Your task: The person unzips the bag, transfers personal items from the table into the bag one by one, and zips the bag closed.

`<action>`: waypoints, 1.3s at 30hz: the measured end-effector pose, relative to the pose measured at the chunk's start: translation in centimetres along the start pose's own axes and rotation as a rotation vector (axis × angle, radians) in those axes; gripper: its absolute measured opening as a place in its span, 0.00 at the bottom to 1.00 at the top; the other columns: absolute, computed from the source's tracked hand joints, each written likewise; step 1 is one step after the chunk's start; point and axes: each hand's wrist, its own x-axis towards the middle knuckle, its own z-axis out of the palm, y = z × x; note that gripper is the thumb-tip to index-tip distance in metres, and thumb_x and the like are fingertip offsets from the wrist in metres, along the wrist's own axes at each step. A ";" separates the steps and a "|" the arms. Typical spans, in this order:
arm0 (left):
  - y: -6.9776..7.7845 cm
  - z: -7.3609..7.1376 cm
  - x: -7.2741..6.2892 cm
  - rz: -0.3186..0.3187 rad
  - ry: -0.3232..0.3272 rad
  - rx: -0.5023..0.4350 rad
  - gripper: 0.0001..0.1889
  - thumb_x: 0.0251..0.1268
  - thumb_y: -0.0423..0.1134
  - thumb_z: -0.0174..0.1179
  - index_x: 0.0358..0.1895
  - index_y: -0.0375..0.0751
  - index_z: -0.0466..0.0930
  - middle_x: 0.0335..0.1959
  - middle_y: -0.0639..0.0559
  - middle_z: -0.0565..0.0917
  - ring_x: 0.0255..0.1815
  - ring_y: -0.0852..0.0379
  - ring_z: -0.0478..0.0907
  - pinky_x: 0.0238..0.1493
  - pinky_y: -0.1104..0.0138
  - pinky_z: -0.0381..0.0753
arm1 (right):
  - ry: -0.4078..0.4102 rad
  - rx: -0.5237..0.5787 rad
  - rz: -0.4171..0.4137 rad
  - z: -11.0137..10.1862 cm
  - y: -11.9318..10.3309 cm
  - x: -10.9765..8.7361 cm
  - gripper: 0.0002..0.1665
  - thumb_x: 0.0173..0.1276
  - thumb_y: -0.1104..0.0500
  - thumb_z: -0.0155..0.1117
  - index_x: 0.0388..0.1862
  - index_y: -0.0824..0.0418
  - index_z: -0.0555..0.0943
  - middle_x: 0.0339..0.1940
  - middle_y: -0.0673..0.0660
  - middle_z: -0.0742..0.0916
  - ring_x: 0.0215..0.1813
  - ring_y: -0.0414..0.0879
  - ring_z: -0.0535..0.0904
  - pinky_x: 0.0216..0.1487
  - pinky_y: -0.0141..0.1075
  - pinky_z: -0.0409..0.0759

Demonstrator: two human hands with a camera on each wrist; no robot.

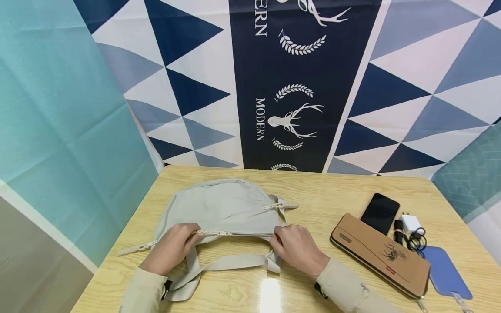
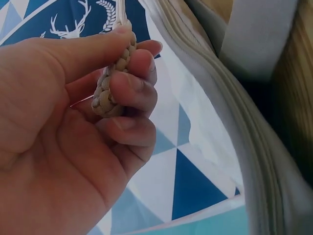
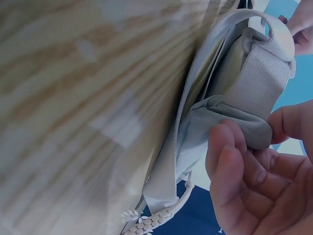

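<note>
A pale grey fabric bag (image 1: 223,202) lies on the wooden table, its long zipper edge facing me. My left hand (image 1: 177,243) is at the left part of that zipper. In the left wrist view, its thumb and fingers pinch a braided zipper pull (image 2: 108,90). At the bag's right corner, my right hand (image 1: 295,248) grips the fabric; the right wrist view shows thumb and fingers pinching the corner fabric (image 3: 239,125) beside the wide strap (image 3: 259,76). Another braided pull (image 1: 287,205) sticks out at the bag's right side. The bag's inside is hidden.
A brown wallet (image 1: 381,256) lies to the right. Around it are a black phone (image 1: 380,213), a white charger plug (image 1: 411,223), a small dark tube (image 1: 398,230), a black cable (image 1: 416,240) and a blue card holder (image 1: 448,269). The bag's strap (image 1: 235,262) loops toward me.
</note>
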 end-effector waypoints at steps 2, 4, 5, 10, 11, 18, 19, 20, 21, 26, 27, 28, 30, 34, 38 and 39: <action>-0.1 -0.2 0.0 0.004 -0.009 -0.013 0.07 0.71 0.35 0.61 0.32 0.47 0.81 0.22 0.61 0.76 0.21 0.68 0.66 0.26 0.70 0.70 | -0.001 0.003 0.008 -0.1 0.1 -0.2 0.25 0.67 0.62 0.59 0.12 0.48 0.63 0.08 0.40 0.64 0.12 0.30 0.54 0.13 0.27 0.57; -0.3 -0.3 0.0 0.006 -0.024 -0.029 0.07 0.71 0.36 0.60 0.32 0.46 0.81 0.22 0.60 0.76 0.20 0.68 0.66 0.25 0.70 0.69 | 0.000 -0.003 0.011 -0.2 0.1 -0.3 0.26 0.67 0.62 0.59 0.12 0.48 0.63 0.08 0.40 0.63 0.12 0.30 0.53 0.13 0.26 0.56; -0.3 -0.4 0.0 0.004 -0.031 -0.034 0.07 0.71 0.36 0.60 0.32 0.46 0.81 0.22 0.59 0.76 0.20 0.68 0.66 0.24 0.70 0.69 | 0.002 -0.008 0.010 -0.2 0.2 -0.4 0.26 0.67 0.62 0.59 0.12 0.48 0.62 0.08 0.40 0.62 0.12 0.29 0.52 0.13 0.26 0.55; -0.4 -0.7 -0.1 0.000 -0.062 -0.062 0.07 0.72 0.37 0.59 0.32 0.47 0.81 0.20 0.59 0.75 0.18 0.68 0.65 0.23 0.70 0.69 | 0.010 -0.028 0.012 -0.3 0.2 -0.9 0.27 0.67 0.62 0.60 0.11 0.48 0.61 0.08 0.39 0.61 0.12 0.29 0.50 0.12 0.24 0.51; -0.4 -0.7 -0.1 0.001 -0.062 -0.066 0.08 0.72 0.37 0.59 0.31 0.47 0.81 0.20 0.60 0.74 0.18 0.68 0.65 0.23 0.70 0.69 | 0.013 -0.031 0.014 -0.4 0.2 -1.0 0.27 0.67 0.62 0.60 0.11 0.48 0.61 0.08 0.39 0.61 0.12 0.29 0.50 0.12 0.24 0.51; -0.5 -1.1 -0.3 -0.003 -0.073 -0.087 0.10 0.73 0.39 0.58 0.29 0.49 0.80 0.19 0.61 0.71 0.18 0.68 0.64 0.25 0.70 0.69 | 0.018 -0.091 0.072 -0.6 0.0 -1.4 0.26 0.68 0.60 0.60 0.12 0.47 0.62 0.08 0.40 0.62 0.12 0.31 0.54 0.11 0.25 0.54; -0.5 -1.1 -0.3 -0.006 -0.077 -0.087 0.09 0.73 0.39 0.58 0.30 0.49 0.80 0.19 0.61 0.71 0.18 0.68 0.64 0.25 0.70 0.69 | 0.019 -0.095 0.077 -0.6 0.0 -1.5 0.26 0.68 0.60 0.60 0.12 0.47 0.62 0.08 0.40 0.63 0.12 0.31 0.55 0.11 0.26 0.55; -0.5 -1.2 -0.4 -0.007 -0.076 -0.087 0.09 0.73 0.39 0.58 0.31 0.49 0.80 0.19 0.61 0.72 0.19 0.68 0.65 0.25 0.70 0.69 | 0.021 -0.097 0.083 -0.6 -0.1 -1.6 0.25 0.67 0.59 0.61 0.12 0.47 0.63 0.09 0.40 0.63 0.12 0.31 0.56 0.11 0.26 0.56; -0.5 -1.2 -0.4 -0.009 -0.072 -0.085 0.08 0.72 0.39 0.59 0.32 0.49 0.81 0.20 0.62 0.73 0.19 0.68 0.65 0.25 0.70 0.69 | 0.024 -0.099 0.089 -0.6 -0.1 -1.7 0.25 0.67 0.59 0.61 0.13 0.47 0.64 0.09 0.40 0.64 0.12 0.32 0.57 0.12 0.26 0.57; -0.5 -1.5 -0.6 0.001 -0.083 -0.103 0.09 0.72 0.38 0.59 0.30 0.48 0.80 0.18 0.62 0.70 0.17 0.68 0.63 0.24 0.70 0.70 | 0.040 -0.112 0.103 -0.7 0.0 -2.0 0.23 0.66 0.59 0.62 0.14 0.48 0.67 0.10 0.41 0.66 0.13 0.33 0.60 0.13 0.27 0.60; -0.5 -1.6 -0.6 0.003 -0.090 -0.109 0.10 0.73 0.38 0.58 0.29 0.48 0.80 0.18 0.62 0.69 0.17 0.68 0.62 0.24 0.70 0.70 | 0.041 -0.115 0.105 -0.7 0.0 -2.1 0.23 0.66 0.60 0.62 0.13 0.48 0.66 0.10 0.41 0.66 0.13 0.33 0.60 0.12 0.27 0.60; -0.5 -1.7 -0.7 0.005 -0.096 -0.119 0.11 0.73 0.39 0.58 0.28 0.48 0.79 0.17 0.61 0.67 0.16 0.68 0.61 0.24 0.70 0.69 | 0.044 -0.118 0.105 -0.7 0.1 -2.2 0.23 0.66 0.60 0.62 0.13 0.48 0.66 0.09 0.41 0.66 0.13 0.33 0.60 0.12 0.27 0.59; -0.5 -1.8 -0.9 0.017 -0.089 -0.120 0.12 0.74 0.39 0.57 0.27 0.48 0.78 0.17 0.62 0.66 0.16 0.68 0.60 0.24 0.70 0.69 | 0.052 -0.124 0.104 -0.8 0.1 -2.3 0.23 0.66 0.60 0.62 0.13 0.48 0.66 0.09 0.41 0.65 0.12 0.33 0.59 0.12 0.26 0.58; -0.9 -2.1 -1.3 -0.007 -0.075 -0.111 0.15 0.74 0.38 0.57 0.24 0.48 0.74 0.16 0.62 0.63 0.16 0.69 0.59 0.24 0.70 0.68 | 0.083 -0.146 0.084 -0.7 0.3 -2.4 0.24 0.66 0.60 0.62 0.13 0.48 0.66 0.09 0.40 0.65 0.11 0.32 0.57 0.11 0.25 0.57; -1.4 -2.4 -1.8 -0.059 -0.075 -0.093 0.11 0.74 0.38 0.57 0.29 0.48 0.79 0.17 0.61 0.68 0.18 0.68 0.62 0.26 0.70 0.69 | 0.115 -0.161 0.064 -0.9 0.7 -2.4 0.24 0.65 0.61 0.62 0.13 0.49 0.66 0.08 0.41 0.64 0.11 0.32 0.56 0.11 0.25 0.56; -1.6 -2.5 -1.9 -0.068 -0.068 -0.082 0.09 0.73 0.37 0.58 0.31 0.49 0.80 0.19 0.61 0.71 0.19 0.68 0.64 0.27 0.69 0.70 | 0.118 -0.163 0.066 -0.9 0.8 -2.5 0.24 0.65 0.61 0.62 0.13 0.49 0.65 0.08 0.41 0.64 0.11 0.32 0.56 0.11 0.25 0.55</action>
